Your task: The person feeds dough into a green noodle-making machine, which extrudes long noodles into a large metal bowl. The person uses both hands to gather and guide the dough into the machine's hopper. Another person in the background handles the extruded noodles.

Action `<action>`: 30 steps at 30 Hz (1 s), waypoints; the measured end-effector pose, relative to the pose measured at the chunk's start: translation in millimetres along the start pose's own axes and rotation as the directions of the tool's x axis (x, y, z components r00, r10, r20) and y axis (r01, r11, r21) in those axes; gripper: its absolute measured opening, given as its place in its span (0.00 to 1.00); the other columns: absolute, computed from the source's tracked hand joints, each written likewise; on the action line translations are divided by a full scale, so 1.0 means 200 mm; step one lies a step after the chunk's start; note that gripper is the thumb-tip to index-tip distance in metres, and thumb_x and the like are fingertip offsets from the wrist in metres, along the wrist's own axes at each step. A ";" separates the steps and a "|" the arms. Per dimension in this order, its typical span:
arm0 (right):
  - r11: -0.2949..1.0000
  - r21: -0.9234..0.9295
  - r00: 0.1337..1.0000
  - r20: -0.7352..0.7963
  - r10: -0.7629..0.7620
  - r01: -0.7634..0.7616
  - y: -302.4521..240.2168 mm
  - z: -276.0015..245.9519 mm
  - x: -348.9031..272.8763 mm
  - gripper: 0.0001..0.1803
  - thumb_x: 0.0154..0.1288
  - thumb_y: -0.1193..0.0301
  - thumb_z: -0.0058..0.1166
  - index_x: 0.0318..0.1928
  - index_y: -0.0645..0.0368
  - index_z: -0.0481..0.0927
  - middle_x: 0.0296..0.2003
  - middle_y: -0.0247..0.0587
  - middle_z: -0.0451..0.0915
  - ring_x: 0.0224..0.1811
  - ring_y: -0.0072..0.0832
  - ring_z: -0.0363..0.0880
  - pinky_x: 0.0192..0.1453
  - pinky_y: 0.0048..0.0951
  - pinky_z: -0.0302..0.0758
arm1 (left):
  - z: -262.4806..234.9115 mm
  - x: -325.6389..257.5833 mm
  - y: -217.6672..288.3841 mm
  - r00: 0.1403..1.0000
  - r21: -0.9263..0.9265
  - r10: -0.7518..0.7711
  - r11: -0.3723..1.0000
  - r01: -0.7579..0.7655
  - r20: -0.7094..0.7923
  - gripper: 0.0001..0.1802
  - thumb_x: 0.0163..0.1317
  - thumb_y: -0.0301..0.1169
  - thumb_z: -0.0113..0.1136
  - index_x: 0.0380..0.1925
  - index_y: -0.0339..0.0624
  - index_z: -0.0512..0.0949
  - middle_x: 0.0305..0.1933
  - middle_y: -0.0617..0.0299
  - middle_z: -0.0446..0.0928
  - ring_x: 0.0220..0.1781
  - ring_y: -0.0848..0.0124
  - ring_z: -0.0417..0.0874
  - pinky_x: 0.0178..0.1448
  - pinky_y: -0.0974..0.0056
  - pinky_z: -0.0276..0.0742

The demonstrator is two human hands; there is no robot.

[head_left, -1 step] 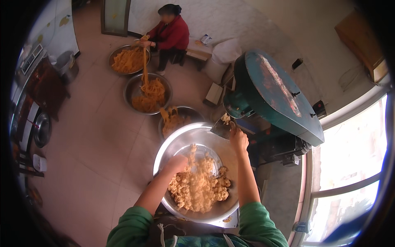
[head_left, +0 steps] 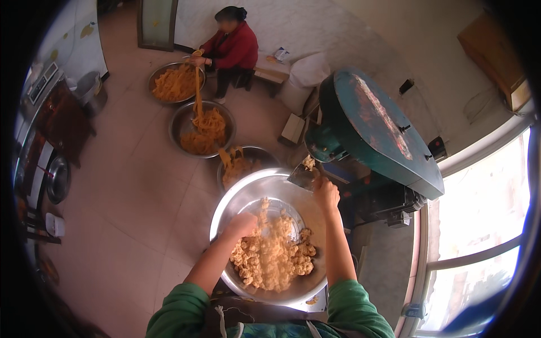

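A large steel basin (head_left: 225,205) in front of me holds pale, crumbly dough (head_left: 270,253) in loose clumps. My left hand (head_left: 242,226) reaches into it at the left edge of the dough. Its fingers look curled, and whatever they grip is hidden. My right hand (head_left: 326,192) is closed round a dark, flat-bladed scraper (head_left: 301,177) above the basin's far right rim. A small lump of dough (head_left: 308,162) sits at the scraper's far edge, just below the green machine's round outlet (head_left: 320,145).
The belt-covered green machine (head_left: 372,118) stands close on my right, near a window (head_left: 479,225). Beyond my basin, three metal basins (head_left: 174,132) hold orange-yellow strips. A seated person in red (head_left: 239,45) handles a long strip at the far left. A dark low table (head_left: 62,121) stands left.
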State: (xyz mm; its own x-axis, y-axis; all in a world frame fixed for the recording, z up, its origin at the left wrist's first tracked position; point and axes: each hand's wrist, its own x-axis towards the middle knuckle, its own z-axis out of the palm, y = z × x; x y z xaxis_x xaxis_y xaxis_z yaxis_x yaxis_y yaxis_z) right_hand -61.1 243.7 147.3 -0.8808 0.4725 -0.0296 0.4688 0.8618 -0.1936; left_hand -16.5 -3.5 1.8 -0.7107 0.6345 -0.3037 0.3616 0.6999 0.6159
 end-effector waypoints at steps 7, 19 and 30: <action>0.995 0.057 0.992 -0.094 -0.081 0.087 0.04 0.11 0.17 0.18 0.63 0.58 0.52 0.50 0.52 0.77 0.35 0.59 0.81 0.39 0.57 0.80 0.44 0.52 0.77 | 0.02 0.05 0.00 0.995 -0.031 0.066 0.997 -0.068 -0.071 0.04 0.51 0.25 0.57 0.27 0.42 0.80 0.31 0.50 0.80 0.37 0.52 0.82 0.40 0.51 0.76; 0.994 0.001 0.991 -0.078 -0.112 0.113 -0.01 0.05 0.10 0.14 0.64 0.60 0.49 0.43 0.54 0.80 0.32 0.59 0.81 0.37 0.58 0.80 0.43 0.53 0.78 | 0.01 0.05 0.01 0.998 -0.071 0.011 0.997 -0.016 -0.063 0.05 0.55 0.29 0.56 0.29 0.44 0.80 0.33 0.50 0.80 0.39 0.51 0.81 0.41 0.51 0.75; 0.978 0.146 0.989 -0.028 -0.147 0.150 0.00 0.01 -0.03 0.17 0.61 0.56 0.54 0.43 0.54 0.80 0.34 0.57 0.82 0.37 0.54 0.81 0.44 0.49 0.78 | -0.08 0.01 0.08 0.999 -0.021 -0.029 0.999 0.029 -0.016 0.07 0.58 0.30 0.53 0.31 0.45 0.81 0.37 0.50 0.80 0.42 0.51 0.80 0.45 0.50 0.74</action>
State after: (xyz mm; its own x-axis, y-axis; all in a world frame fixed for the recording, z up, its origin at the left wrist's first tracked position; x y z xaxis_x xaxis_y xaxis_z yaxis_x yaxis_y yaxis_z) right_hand -55.3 240.1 146.4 -0.9380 0.3457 0.0268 0.3170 0.8864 -0.3374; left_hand -21.6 3.4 22.1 -0.7304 0.6084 -0.3102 0.3283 0.7111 0.6217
